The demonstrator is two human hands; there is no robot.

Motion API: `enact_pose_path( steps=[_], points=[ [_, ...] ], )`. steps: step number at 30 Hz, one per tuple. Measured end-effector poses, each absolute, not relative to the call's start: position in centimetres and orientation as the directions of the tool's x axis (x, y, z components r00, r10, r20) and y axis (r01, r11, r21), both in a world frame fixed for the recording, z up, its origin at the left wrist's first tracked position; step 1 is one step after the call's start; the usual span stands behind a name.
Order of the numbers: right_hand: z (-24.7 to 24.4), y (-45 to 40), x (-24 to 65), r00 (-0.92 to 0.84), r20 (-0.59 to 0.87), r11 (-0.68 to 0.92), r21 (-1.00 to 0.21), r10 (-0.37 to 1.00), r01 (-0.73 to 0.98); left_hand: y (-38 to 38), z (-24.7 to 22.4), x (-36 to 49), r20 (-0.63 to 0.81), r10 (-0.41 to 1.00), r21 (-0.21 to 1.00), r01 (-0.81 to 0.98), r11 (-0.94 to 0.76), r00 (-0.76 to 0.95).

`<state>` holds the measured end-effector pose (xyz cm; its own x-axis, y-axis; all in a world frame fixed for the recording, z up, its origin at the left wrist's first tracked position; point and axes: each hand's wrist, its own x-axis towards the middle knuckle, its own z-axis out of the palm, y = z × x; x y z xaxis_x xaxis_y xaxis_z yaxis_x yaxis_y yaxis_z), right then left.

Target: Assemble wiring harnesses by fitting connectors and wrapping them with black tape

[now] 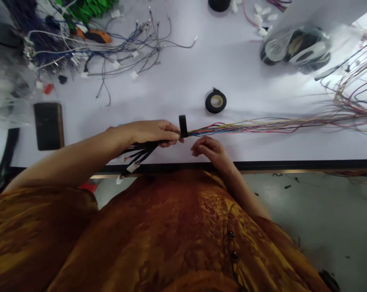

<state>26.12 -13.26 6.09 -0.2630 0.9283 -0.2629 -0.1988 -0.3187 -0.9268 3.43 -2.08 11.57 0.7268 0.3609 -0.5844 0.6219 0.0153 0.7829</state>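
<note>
The fingers of a worker's left hand (151,132) close around a bundle of coloured wires (232,128), a black band of tape (182,126) standing upright at their tips. Just to the right, the fingers of the right hand (210,151) curl inward beside the wires; whether they pinch anything cannot be told. The bundle runs from the left fingers past the right ones and fans out far to their right. Black-sleeved ends with white connectors (133,166) hang on the near side of the left fingers. Beyond the right fingers, a roll of black tape (216,110) lies on the table (168,89); a dark phone-like slab (48,125) lies well left of both hands, and plastic-wrapped rolls (301,46) sit farther off, beyond and right of the fingers
</note>
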Motion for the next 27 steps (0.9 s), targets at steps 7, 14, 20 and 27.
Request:
enact_pose_path(
  steps=[7,14,20,27],
  points=[
    [3.0,-11.3,25.2,-0.35,0.11,0.111,-0.994,0.93,-0.018,-2.2,12.8,4.7,-0.681,0.172,0.732,0.662,0.16,0.712],
    [6.8,-15.1,29.2,-0.315,-0.098,-0.019,-0.969,0.944,0.245,-3.6,10.8,4.8,-0.601,0.488,0.718,0.696,-0.021,0.634],
    [8.2,-12.8,28.3,-0.32,-0.066,-0.169,-0.937,0.945,-0.307,-3.9,10.7,4.7,-0.553,0.437,0.758,0.646,-0.089,0.71],
    [3.4,-14.7,29.3,-0.157,-0.239,-0.273,-0.928,0.958,-0.253,-1.5,11.6,6.9,-0.591,0.183,0.807,0.579,0.118,0.786]
  ],
)
